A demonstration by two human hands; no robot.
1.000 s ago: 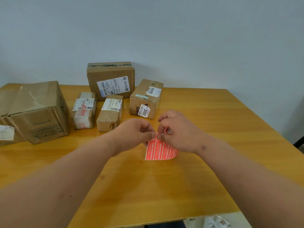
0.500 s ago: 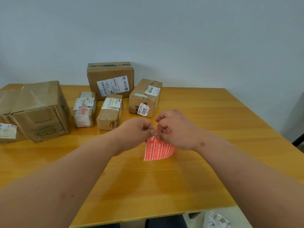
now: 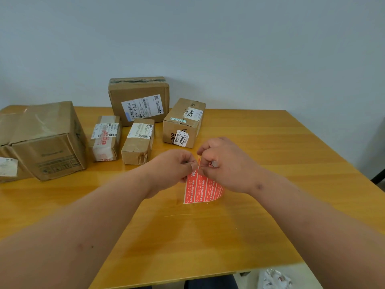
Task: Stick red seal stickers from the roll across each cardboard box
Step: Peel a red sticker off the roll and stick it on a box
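Note:
A red sheet of seal stickers (image 3: 203,189) hangs over the middle of the wooden table (image 3: 260,142). My left hand (image 3: 173,166) pinches its top left corner. My right hand (image 3: 224,163) grips the rolled top of the strip, fingers curled over it. Several cardboard boxes stand beyond my hands: a large one (image 3: 45,140) at the left, a small one with a red sticker on it (image 3: 106,138), a small taped one (image 3: 138,142), a labelled one marked 3007 (image 3: 184,123), and a flat one against the wall (image 3: 138,100).
The grey wall (image 3: 229,49) runs behind the table. The table's front edge (image 3: 208,277) is close to me, with a white patterned bag (image 3: 275,279) on the floor below it. A dark object (image 3: 378,178) pokes in at the right edge.
Both hands and the sticker sheet rose slightly and moved a little away from me. The grip on the sheet is the same.

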